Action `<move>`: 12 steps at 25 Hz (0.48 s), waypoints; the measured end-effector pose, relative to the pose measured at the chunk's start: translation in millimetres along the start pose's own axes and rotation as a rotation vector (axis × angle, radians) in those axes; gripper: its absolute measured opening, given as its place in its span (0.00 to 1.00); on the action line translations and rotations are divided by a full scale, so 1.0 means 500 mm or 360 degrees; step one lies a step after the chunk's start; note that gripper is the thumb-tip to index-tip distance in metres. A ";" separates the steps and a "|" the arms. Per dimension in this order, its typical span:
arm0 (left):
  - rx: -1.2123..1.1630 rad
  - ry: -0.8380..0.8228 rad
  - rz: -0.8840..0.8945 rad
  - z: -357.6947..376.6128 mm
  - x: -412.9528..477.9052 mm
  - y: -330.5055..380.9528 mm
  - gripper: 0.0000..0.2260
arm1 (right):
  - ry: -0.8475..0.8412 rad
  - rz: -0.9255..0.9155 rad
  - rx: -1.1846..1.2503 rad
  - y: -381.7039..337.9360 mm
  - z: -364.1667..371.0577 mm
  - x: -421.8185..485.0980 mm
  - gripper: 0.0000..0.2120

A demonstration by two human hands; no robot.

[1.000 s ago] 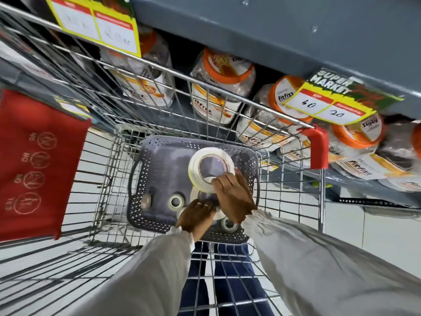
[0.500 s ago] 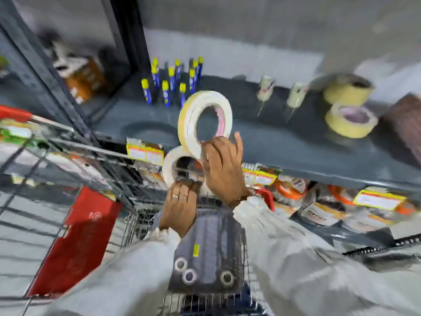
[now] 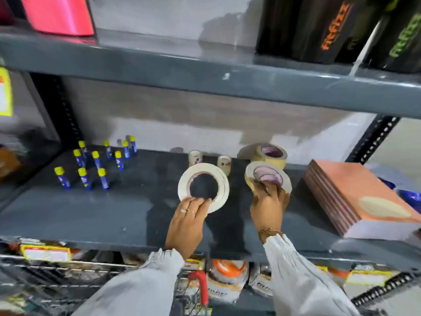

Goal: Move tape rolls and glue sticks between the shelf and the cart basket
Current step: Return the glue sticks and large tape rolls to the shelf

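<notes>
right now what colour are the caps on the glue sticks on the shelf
Yellow caps on blue bodies: the glue sticks stand upright at the shelf's left, clearest in the head view.

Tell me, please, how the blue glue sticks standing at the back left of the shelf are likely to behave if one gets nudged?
The glue sticks stand upright, tall and narrow, so a nudge would probably tip one. They stand close together, so one falling might knock its neighbours. Being round, a toppled stick would likely roll on the flat shelf.

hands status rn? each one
Left hand: closed on the wide, flat white tape roll, over the grey shelf.
Right hand: closed on the cream tape roll with the purple core.
</notes>
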State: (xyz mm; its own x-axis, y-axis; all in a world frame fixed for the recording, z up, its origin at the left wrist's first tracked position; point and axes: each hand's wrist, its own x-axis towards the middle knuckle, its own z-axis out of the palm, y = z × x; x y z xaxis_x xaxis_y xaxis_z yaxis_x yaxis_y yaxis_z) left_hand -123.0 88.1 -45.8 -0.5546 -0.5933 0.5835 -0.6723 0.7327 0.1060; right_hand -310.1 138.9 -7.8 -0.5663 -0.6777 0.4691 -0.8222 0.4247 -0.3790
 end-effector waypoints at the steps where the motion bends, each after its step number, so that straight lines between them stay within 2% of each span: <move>1: -0.0018 0.0016 -0.0001 0.012 0.028 0.017 0.24 | -0.0096 0.0027 -0.0028 0.030 0.004 0.020 0.28; 6: -0.0051 0.0053 -0.0086 0.063 0.141 0.088 0.26 | -0.0288 -0.0101 -0.0101 0.129 0.037 0.100 0.23; 9: -0.0008 0.0047 -0.0126 0.075 0.161 0.096 0.25 | -0.0423 -0.0088 -0.0097 0.155 0.052 0.101 0.25; 12: 0.0048 0.0105 -0.0095 0.082 0.174 0.099 0.24 | -0.0443 -0.0112 -0.0031 0.170 0.059 0.096 0.27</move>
State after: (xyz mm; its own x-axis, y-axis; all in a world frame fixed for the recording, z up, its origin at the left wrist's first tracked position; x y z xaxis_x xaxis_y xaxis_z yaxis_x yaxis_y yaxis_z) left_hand -224.7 59.2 -23.1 -0.4801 -0.6116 0.6289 -0.7181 0.6857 0.1187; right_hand -405.2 124.7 -41.1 -0.4722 -0.8436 0.2557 -0.8615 0.3802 -0.3366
